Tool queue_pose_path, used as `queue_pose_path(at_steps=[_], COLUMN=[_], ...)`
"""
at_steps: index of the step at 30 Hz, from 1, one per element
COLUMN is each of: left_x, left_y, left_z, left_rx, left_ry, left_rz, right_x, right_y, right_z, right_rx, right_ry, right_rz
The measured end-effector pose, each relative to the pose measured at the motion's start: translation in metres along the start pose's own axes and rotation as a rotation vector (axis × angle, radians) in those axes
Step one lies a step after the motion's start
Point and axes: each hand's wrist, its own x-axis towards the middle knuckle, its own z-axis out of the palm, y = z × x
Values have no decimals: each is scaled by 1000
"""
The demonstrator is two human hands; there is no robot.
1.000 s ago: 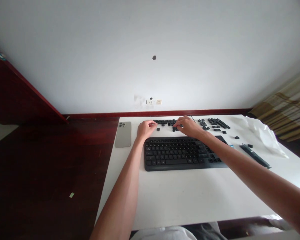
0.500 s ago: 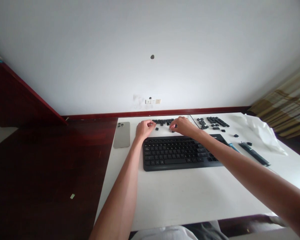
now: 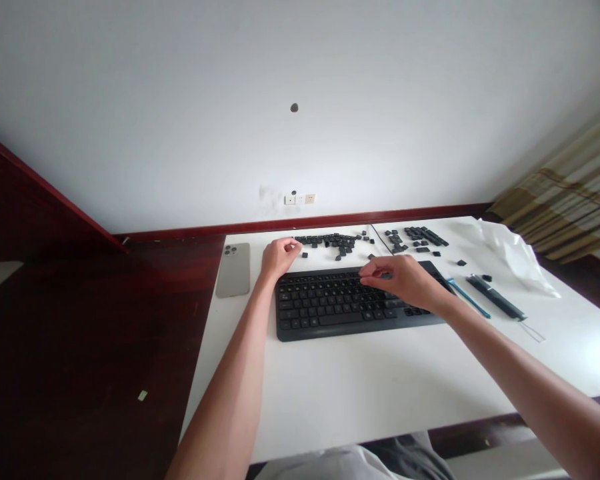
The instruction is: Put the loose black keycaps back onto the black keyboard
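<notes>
Right hand (image 3: pixel 405 279) | over black keyboard (image 3: pixel 340 329) | white bag (image 3: pixel 515 257), contents unclear

Room in a home by the look; which room, can't tell. Dark reddish wood floor (image 3: pixel 105 347), red baseboard (image 3: pixel 330 220), dark red door (image 3: pixel 30 193) at left. Striped curtain (image 3: pixel 570 193) far right. Bare white wall (image 3: pixel 180 100), household sockets (image 3: pixel 300 199) low down, grey smudge (image 3: pixel 271 198) beside them. Plain white surface (image 3: pixel 360 387), phone (image 3: pixel 233 270) lying on it.
</notes>
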Motion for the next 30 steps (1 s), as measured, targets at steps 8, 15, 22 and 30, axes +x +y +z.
queue_pose_path(at_steps=[8,15,22,30], left_x=[-1,-1,0,-1], left_y=[3,2,2,3], left_z=[-1,0,0,0], left_rx=[21,32,22,29], left_ry=[6,7,4,-3], left_rz=[-2,0,-6,-1], right_x=[-35,-39,-39,-39], right_y=[25,18,18,19], right_z=[31,19,25,25], right_rx=[-97,-122,-22,-114], right_ry=[139,106,96,87], right_rz=[-166,-156,-50,-212])
